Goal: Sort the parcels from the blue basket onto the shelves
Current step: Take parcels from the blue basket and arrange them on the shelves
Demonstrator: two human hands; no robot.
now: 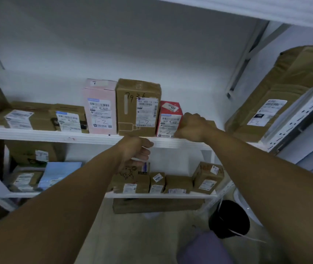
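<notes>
Left grip (136,151) slack by the shelf (37,133); right grip (191,126) curls round a brown parcel (212,123) just beside the red parcel (170,119).

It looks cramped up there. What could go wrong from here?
The right hand, gripping a small brown parcel, is tight against the red parcel at the front edge of the shelf; a nudge might tip it off. The tall brown parcel next to it could topple too, onto the left hand just below.

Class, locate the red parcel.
Head view: the red parcel stands on the upper shelf, right of centre, between the tall brown box and the right hand.
</notes>
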